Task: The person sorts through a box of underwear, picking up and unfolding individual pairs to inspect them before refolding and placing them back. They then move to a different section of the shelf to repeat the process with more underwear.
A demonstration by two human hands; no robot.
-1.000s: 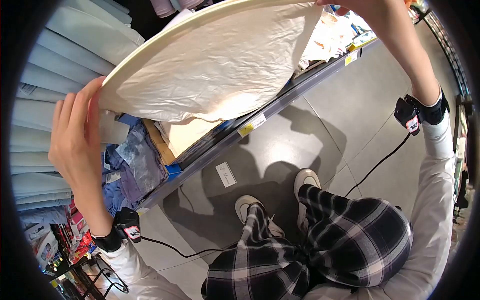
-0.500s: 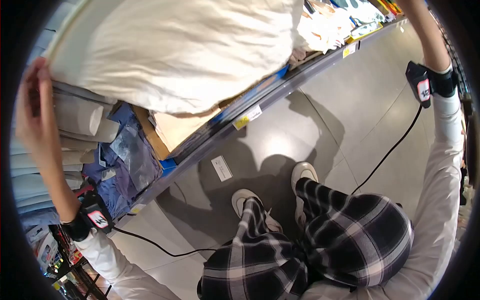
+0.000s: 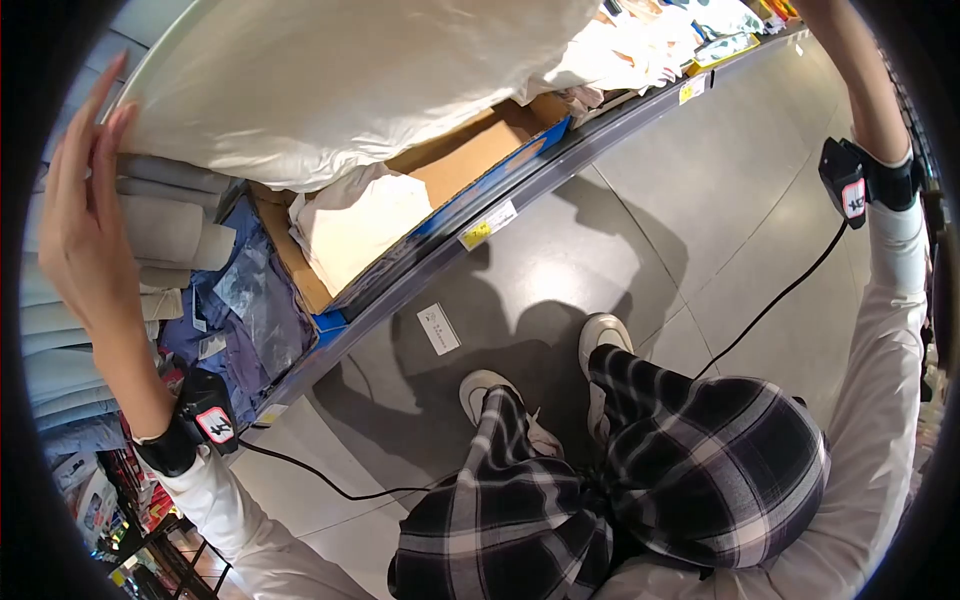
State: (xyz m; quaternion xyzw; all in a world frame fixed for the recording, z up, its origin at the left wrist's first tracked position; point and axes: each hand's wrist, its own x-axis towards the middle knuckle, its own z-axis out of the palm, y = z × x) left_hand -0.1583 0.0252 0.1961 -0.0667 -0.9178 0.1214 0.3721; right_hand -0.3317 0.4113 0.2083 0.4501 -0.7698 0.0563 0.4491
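Shop shelf (image 3: 560, 165), cream cloth (image 3: 350, 80), left grip (image 3: 85, 230) splayed against its edge, right grip unseen

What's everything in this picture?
cream cloth: one, cream-white, held up top
cardboard box: one, brown, shelf beneath
folded cloth: one pile, cream, inside that box
bagged garments: several, blue, left of box
folded stacks: several, pale grey, far left
price tags: two, yellow-white, shelf edge
floor label: one, white, grey floor
shoes: two, white, on floor
plaid trousers: one pair, black-white, bottom
wrist devices: two, black, cabled
left hand: one, fingers stretched, cloth's left edge
right forearm: one, raised upper right; hand unseen
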